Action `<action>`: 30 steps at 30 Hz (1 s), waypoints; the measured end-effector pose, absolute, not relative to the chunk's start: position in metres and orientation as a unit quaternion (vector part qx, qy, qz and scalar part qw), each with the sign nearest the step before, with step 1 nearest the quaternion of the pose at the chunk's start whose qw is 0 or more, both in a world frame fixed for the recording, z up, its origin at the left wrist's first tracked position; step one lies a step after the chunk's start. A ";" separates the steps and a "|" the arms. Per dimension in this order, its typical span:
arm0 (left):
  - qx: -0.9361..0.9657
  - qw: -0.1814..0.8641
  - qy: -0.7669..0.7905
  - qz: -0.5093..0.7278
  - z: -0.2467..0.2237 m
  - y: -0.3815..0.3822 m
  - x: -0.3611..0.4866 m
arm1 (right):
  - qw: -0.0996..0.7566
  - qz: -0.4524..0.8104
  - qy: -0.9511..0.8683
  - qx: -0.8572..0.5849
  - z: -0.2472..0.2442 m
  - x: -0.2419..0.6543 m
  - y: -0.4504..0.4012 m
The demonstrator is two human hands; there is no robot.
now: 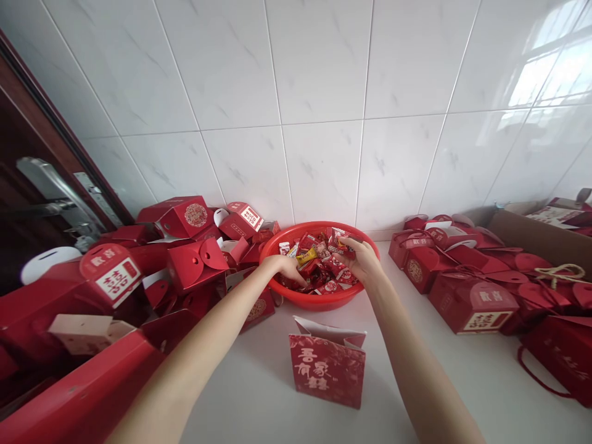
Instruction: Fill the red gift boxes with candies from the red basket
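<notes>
A round red plastic basin (319,302) full of wrapped candies (319,259) stands against the tiled wall. My left hand (287,269) reaches into its left side, fingers stretched down among the wrappers and their tips partly hidden. At the right side, my right hand (363,260) touches the candies with its fingers apart and bent over them. I cannot make out anything held in either hand. Between my forearms, in front of the basin, a red paper gift box (327,370) with white characters stands upright, its top flaps open.
Red gift boxes (197,262) lie piled on the left, some with flaps open. Closed red boxes with cord handles (474,299) stand in rows on the right. Behind them is a cardboard carton (522,231). A door handle (58,191) juts in at far left.
</notes>
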State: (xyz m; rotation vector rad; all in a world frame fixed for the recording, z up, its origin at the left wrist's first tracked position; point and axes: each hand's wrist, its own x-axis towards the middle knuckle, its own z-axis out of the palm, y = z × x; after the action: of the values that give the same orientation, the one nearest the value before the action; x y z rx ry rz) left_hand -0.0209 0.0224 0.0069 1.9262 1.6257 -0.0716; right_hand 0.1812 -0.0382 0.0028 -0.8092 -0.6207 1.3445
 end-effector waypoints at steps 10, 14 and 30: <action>0.747 0.328 0.563 -0.132 0.007 0.010 -0.009 | 0.662 0.595 -0.286 -0.354 0.002 0.180 -0.038; 0.766 0.334 0.536 -0.120 0.010 0.005 -0.007 | 0.657 0.597 -0.292 -0.357 0.002 0.180 -0.039; 0.773 0.430 0.448 0.128 0.005 0.014 -0.007 | 0.657 0.594 -0.298 -0.357 0.004 0.180 -0.041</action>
State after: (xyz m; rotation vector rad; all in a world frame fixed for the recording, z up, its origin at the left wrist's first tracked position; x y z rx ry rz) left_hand -0.0068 0.0139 0.0050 1.9287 1.1178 0.3198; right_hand 0.1800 -0.0409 0.0043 -0.8092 -0.6744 1.3448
